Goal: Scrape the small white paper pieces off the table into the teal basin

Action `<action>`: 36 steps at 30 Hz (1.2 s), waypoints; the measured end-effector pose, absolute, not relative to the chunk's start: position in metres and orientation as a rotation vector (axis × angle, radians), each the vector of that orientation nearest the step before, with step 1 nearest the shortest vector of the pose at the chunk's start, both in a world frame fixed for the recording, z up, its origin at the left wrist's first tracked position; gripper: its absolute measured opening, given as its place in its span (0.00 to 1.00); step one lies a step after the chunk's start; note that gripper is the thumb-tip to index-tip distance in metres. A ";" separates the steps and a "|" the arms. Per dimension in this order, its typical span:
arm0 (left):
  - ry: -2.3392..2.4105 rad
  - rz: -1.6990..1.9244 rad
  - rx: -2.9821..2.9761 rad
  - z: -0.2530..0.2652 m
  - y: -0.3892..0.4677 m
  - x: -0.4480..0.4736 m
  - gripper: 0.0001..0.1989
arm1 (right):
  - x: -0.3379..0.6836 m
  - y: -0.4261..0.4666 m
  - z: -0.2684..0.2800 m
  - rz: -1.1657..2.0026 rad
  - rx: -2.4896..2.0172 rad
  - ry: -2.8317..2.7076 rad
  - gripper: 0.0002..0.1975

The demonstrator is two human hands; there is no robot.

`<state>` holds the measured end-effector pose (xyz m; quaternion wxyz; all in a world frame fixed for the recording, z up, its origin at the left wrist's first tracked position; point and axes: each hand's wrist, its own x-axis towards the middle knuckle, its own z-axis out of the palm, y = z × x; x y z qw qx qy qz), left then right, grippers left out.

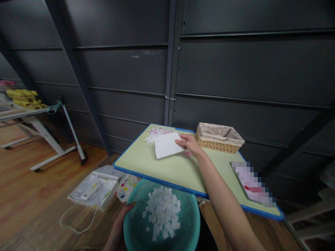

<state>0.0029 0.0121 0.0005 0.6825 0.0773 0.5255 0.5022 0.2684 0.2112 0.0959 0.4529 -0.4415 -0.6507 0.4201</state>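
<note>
My right hand (190, 143) pinches a white sheet of stiff paper (167, 145) by its right edge, tilted just above the pale green tabletop (162, 170). Behind and left of the sheet lies a heap of white scraps with red print (155, 132). My left hand (122, 217) grips the left rim of a teal plastic basket (192, 212), thumb over the edge and the other fingers hidden beneath. Many small white paper squares (163, 212) are piled inside the basket, which sits below the table's front edge. A small pink spot (187, 153) shows beside my right hand.
A cloth-lined wicker basket (221, 139) stands at the table's back right. A flat, partly pixelated item (251, 184) lies at the right. On the floor to the left sits an open white box (94, 190) with a cord. Dark panels (125, 69) rise behind the table.
</note>
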 end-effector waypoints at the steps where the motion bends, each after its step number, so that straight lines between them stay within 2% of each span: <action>1: 1.182 1.125 0.172 0.000 0.012 0.002 0.13 | 0.271 0.216 0.093 0.903 -1.149 -1.536 0.17; 4: 1.190 1.121 0.176 -0.001 0.012 0.001 0.16 | 0.278 0.227 0.086 0.542 -1.359 -1.466 0.17; 6: 1.193 1.127 0.184 -0.001 0.011 0.002 0.17 | 0.278 0.228 0.084 0.420 -1.451 -1.491 0.17; 11: 1.203 1.121 0.188 0.001 0.011 0.004 0.20 | 0.267 0.220 0.086 0.356 -1.522 -1.604 0.17; 20: 1.151 1.157 0.190 -0.003 0.013 0.003 0.35 | 0.268 0.220 0.089 0.279 -1.581 -1.587 0.17; 25: 1.148 1.155 0.198 -0.009 0.013 0.002 0.34 | 0.264 0.216 0.091 0.273 -1.612 -1.623 0.16; 32: 1.168 1.116 0.116 0.009 0.010 0.007 0.34 | 0.262 0.213 0.093 0.189 -1.653 -1.707 0.16; 36: 1.170 1.147 0.125 0.009 0.011 0.008 0.31 | 0.262 0.213 0.093 0.179 -1.624 -1.734 0.16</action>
